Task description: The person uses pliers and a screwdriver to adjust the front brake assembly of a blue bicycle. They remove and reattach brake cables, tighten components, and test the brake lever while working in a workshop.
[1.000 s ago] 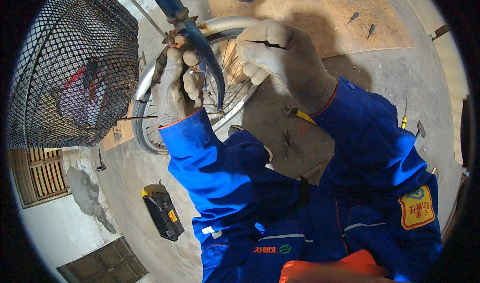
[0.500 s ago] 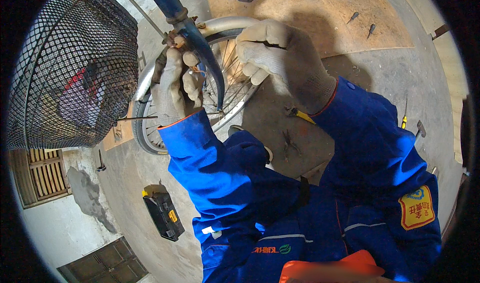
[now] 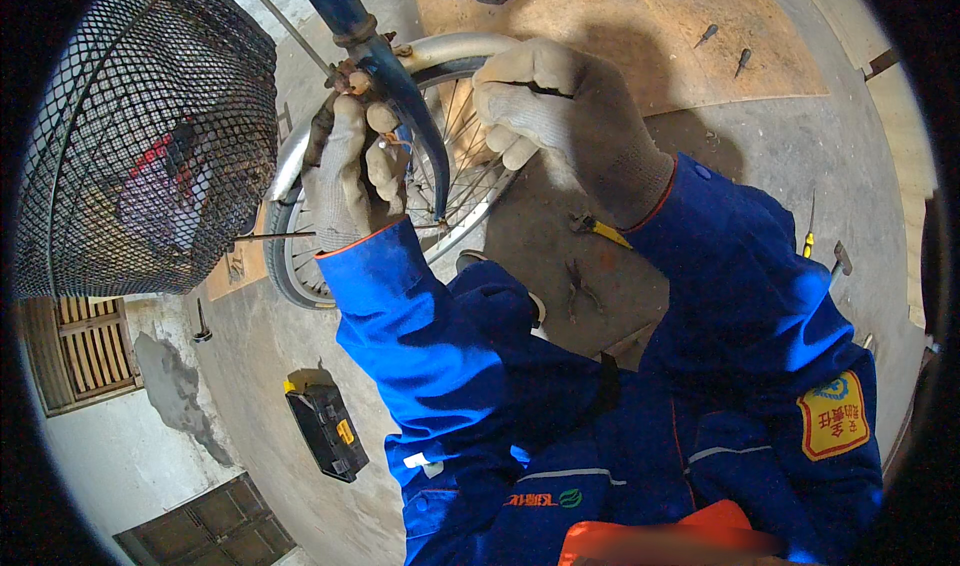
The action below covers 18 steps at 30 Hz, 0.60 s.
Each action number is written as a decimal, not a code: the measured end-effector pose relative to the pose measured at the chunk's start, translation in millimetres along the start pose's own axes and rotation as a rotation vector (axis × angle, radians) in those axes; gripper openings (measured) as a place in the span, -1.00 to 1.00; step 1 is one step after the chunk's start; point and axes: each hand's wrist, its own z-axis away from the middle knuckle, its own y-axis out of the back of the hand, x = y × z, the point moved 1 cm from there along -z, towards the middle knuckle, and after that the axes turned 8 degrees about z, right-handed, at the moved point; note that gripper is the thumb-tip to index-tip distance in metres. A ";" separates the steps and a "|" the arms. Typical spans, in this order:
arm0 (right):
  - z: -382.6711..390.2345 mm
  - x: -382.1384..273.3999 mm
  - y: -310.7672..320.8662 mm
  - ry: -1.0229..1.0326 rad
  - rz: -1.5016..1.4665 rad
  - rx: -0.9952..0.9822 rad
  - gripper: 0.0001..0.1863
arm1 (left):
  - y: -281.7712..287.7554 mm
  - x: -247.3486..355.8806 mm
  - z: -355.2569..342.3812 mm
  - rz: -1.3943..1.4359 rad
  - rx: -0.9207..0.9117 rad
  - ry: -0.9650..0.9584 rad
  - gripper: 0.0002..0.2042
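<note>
A bicycle's dark blue front fork (image 3: 400, 91) angles down over its front wheel (image 3: 480, 206). My left hand (image 3: 350, 166), in a pale knit work glove, is closed around the rusty brake parts (image 3: 352, 78) beside the fork. A short bit of orange wire (image 3: 393, 142) shows by its thumb. To the right of the fork my right hand (image 3: 565, 116), gloved alike, is raised in front of the wheel with its fingers curled together. Whatever it pinches, if anything, is hidden by the glove.
A black mesh basket (image 3: 150, 156) hangs at the left. Pliers (image 3: 580, 288), a yellow-handled tool (image 3: 605, 232), a hammer (image 3: 841, 258) and two dark-handled screwdrivers (image 3: 742, 62) lie around on the right. An open black toolbox (image 3: 328, 431) sits on the floor at lower left.
</note>
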 end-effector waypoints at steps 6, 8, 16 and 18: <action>0.0 -0.2 -0.2 -0.001 -0.007 -0.004 -0.76 | 0.9 1.7 0.9 0.013 -0.044 0.031 -0.72; -0.5 0.1 0.4 0.001 -0.009 -0.011 -0.76 | 1.7 1.2 -0.1 0.015 -0.036 0.024 -0.71; -0.6 2.2 1.3 0.022 0.019 -0.009 -0.76 | 2.0 -0.6 -0.4 -0.036 0.001 -0.021 -0.69; -0.6 3.1 1.0 0.003 -0.006 -0.012 -0.77 | 1.2 -0.3 0.2 -0.041 0.014 -0.015 -0.68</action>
